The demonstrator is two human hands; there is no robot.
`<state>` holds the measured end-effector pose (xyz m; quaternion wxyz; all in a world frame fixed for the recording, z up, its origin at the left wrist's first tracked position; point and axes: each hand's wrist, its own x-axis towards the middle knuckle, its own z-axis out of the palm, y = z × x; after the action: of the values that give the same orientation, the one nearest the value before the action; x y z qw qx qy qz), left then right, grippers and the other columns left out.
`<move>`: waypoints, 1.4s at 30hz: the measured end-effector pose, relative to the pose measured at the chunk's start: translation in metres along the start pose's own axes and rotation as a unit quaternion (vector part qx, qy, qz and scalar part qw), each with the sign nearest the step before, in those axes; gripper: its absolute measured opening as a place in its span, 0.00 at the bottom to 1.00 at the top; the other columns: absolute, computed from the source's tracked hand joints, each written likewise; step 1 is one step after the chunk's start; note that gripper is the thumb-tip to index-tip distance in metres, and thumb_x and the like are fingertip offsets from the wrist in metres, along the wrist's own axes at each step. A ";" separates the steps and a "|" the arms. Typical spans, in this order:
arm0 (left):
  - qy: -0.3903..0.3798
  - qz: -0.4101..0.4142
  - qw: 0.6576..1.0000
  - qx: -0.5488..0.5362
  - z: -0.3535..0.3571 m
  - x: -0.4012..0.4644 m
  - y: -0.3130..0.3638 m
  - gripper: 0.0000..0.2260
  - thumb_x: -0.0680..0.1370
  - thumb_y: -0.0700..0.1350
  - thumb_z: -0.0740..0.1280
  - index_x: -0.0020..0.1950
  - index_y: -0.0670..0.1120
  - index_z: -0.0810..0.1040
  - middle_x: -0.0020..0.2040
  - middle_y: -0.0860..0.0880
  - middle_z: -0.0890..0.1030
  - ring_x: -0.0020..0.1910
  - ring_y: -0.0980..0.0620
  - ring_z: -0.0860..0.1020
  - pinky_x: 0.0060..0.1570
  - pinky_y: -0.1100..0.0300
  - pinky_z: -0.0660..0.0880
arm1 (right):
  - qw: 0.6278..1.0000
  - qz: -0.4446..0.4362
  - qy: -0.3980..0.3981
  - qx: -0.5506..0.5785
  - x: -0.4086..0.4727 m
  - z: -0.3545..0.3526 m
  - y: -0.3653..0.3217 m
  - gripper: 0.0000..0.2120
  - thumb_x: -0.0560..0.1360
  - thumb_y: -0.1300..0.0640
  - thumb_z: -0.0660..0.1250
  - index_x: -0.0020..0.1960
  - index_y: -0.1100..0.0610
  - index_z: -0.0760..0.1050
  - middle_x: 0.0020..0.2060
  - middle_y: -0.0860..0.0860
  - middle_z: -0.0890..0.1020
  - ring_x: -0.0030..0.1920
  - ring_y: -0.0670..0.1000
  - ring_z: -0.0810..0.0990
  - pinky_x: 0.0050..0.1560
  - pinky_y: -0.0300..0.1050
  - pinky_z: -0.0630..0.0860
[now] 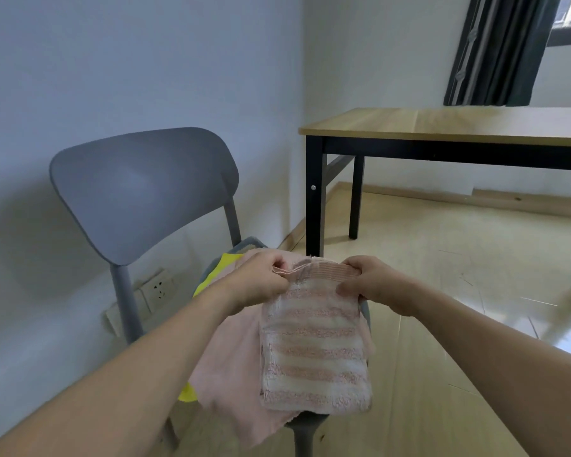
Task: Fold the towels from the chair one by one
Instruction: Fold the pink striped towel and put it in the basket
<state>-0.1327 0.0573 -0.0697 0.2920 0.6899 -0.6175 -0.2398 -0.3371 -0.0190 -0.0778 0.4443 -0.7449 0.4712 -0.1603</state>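
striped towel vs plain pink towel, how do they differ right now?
The striped towel has pink and white bands; the plain pink towel is one colour. The striped one hangs pinched at its top edge by the left hand and right hand; the plain one lies on the chair. Both are terry cloth.

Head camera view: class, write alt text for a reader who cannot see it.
Two bare hands, left hand and right hand, pinch the top edge of a pink-striped towel above a grey chair holding pink and yellow towels.

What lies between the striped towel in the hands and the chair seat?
In the head view, a plain pink towel lies under the striped towel, with a yellow cloth beneath it on the chair.
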 end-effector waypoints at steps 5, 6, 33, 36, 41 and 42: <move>-0.027 0.103 0.989 0.100 -0.020 -0.058 0.031 0.07 0.63 0.38 0.60 0.36 0.48 0.68 0.33 0.56 0.68 0.34 0.57 0.66 0.33 0.64 0.63 | 0.975 -0.128 -0.003 -0.181 -0.041 -0.006 -0.020 0.05 0.70 0.62 0.70 0.45 0.60 0.76 0.43 0.51 0.76 0.43 0.52 0.74 0.43 0.42 0.73; -0.021 0.119 0.985 0.122 -0.021 -0.068 0.035 0.10 0.65 0.34 0.60 0.41 0.49 0.70 0.35 0.57 0.68 0.36 0.58 0.67 0.34 0.68 0.63 | 0.968 -0.146 -0.008 -0.205 -0.050 -0.007 -0.023 0.05 0.70 0.63 0.69 0.45 0.60 0.76 0.42 0.51 0.76 0.42 0.52 0.73 0.41 0.42 0.72; -0.144 0.038 0.906 0.395 0.017 -0.144 -0.008 0.05 0.76 0.43 0.61 0.41 0.47 0.74 0.46 0.45 0.80 0.42 0.46 0.74 0.38 0.57 0.68 | 0.820 -0.138 -0.174 -0.528 -0.105 0.049 -0.023 0.12 0.78 0.60 0.57 0.36 0.54 0.66 0.36 0.50 0.69 0.39 0.53 0.68 0.40 0.46 0.65; -0.172 -0.004 0.936 0.307 0.012 -0.131 -0.011 0.09 0.77 0.44 0.61 0.37 0.48 0.71 0.39 0.47 0.78 0.41 0.49 0.72 0.39 0.59 0.66 | 0.835 -0.091 -0.201 -0.504 -0.096 0.049 -0.023 0.09 0.79 0.61 0.54 0.44 0.59 0.70 0.36 0.51 0.68 0.40 0.52 0.67 0.41 0.44 0.63; -0.085 -0.048 0.975 0.201 -0.012 -0.096 -0.014 0.12 0.79 0.47 0.59 0.36 0.49 0.70 0.34 0.54 0.71 0.38 0.52 0.70 0.41 0.57 0.67 | 0.911 -0.068 -0.127 -0.387 -0.069 0.031 -0.035 0.08 0.81 0.57 0.53 0.44 0.55 0.67 0.39 0.49 0.69 0.42 0.50 0.68 0.44 0.43 0.64; -0.063 -0.055 0.983 0.161 -0.014 -0.088 -0.016 0.11 0.79 0.47 0.60 0.37 0.47 0.70 0.34 0.52 0.71 0.36 0.52 0.69 0.38 0.58 0.66 | 0.921 -0.066 -0.109 -0.367 -0.062 0.029 -0.036 0.08 0.80 0.56 0.54 0.45 0.53 0.69 0.41 0.49 0.71 0.45 0.51 0.69 0.46 0.43 0.64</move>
<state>-0.1221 0.1474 -0.0737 0.1242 0.7443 -0.6263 -0.1957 -0.3291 0.0538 -0.0529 0.1765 -0.8979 0.3958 0.0774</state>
